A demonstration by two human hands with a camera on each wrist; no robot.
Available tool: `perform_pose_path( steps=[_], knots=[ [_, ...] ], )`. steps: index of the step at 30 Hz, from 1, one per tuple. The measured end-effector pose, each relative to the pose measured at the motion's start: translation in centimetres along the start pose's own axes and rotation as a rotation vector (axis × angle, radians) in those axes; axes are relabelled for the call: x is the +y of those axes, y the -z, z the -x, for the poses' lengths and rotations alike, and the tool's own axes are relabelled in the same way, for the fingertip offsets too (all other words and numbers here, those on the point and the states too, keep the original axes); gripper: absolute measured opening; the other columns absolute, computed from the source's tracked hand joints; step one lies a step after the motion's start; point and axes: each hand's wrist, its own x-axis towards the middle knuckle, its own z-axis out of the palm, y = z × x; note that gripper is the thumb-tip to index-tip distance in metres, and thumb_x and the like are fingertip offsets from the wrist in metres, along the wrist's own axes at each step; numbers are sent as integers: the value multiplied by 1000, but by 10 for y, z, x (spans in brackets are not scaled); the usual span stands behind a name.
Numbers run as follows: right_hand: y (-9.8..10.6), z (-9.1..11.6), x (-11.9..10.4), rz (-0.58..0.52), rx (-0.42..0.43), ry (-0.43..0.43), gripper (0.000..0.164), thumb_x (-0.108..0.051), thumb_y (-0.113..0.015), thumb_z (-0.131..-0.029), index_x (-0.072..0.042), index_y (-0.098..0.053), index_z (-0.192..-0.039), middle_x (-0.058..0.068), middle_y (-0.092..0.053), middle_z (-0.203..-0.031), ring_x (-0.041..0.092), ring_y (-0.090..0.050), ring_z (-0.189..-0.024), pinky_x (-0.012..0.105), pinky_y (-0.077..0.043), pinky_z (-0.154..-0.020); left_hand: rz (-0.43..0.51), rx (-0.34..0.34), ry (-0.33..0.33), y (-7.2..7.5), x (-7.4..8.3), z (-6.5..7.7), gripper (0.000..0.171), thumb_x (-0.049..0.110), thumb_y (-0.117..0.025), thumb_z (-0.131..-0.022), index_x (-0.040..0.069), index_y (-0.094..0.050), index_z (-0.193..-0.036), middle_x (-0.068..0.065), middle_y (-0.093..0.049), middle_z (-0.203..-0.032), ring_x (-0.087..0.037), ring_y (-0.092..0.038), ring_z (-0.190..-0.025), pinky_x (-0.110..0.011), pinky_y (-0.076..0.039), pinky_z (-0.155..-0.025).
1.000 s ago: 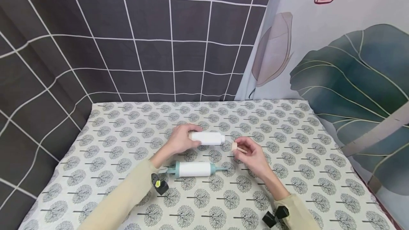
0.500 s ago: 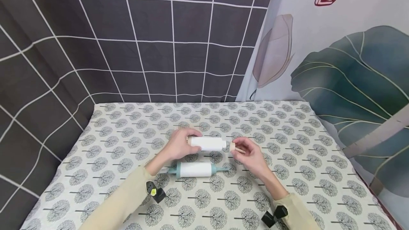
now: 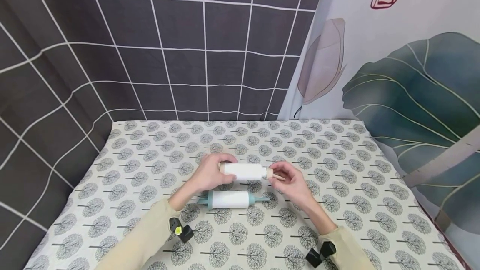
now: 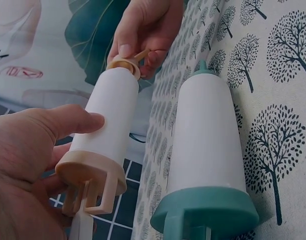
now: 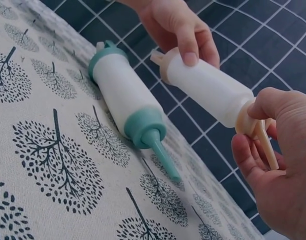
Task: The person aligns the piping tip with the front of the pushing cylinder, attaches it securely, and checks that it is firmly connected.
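My left hand (image 3: 213, 173) grips a white cylindrical bottle (image 3: 245, 171) by its rear end, thumb on the wall. A beige end piece with a loop and a pale stem (image 4: 95, 175) sits at that end. In my right hand (image 3: 290, 180), finger and thumb pinch a beige nozzle cap (image 5: 250, 122) with a thin spout. The cap meets the bottle's right-hand neck; whether it is threaded on I cannot tell. Below both hands a second white bottle (image 3: 230, 199) lies on its side, with a teal nozzle (image 5: 160, 155) and teal rear piece (image 4: 208, 210). Neither hand touches it.
A tree-print cloth (image 3: 236, 245) covers the table, whose far edge meets a dark gridded curtain (image 3: 168, 66). A white curtain with leaf prints (image 3: 412, 82) hangs at the right. Black cameras (image 3: 181, 229) are strapped to both wrists.
The left hand has brought the bottle down and slightly right. The cap, earlier apart from the neck, now touches it. The right hand has shifted slightly left, and the teal-ended bottle stays put.
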Motion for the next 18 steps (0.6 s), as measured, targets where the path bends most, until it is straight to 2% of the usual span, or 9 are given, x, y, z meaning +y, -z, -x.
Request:
perform_pose_path(
  steps=[5,12,18],
  knots=[
    [-3,-1,-1,19,-9,-9,36,11,-68,-80,10,-57,-114,22,-62,-114,24,-62,-102,28,-52,-90,-10,-7,-21,1,1,3,42,10,-88,-71,13,-73,-110,-2,-70,-114,-17,-59,-89,-38,-46,-79],
    [-4,-1,-1,50,-25,-1,36,9,-70,-81,8,-58,-114,20,-63,-114,29,-61,-105,30,-52,-92,-3,-15,-16,1,1,5,43,10,-87,-71,11,-73,-112,-6,-69,-121,-19,-60,-92,-39,-48,-79],
    [-4,-2,0,83,-36,23,35,7,-70,-81,8,-59,-114,19,-64,-112,24,-62,-102,28,-53,-88,10,-22,-27,1,2,5,41,10,-87,-71,13,-74,-109,-3,-70,-114,-18,-59,-90,-39,-47,-79]
  ],
)
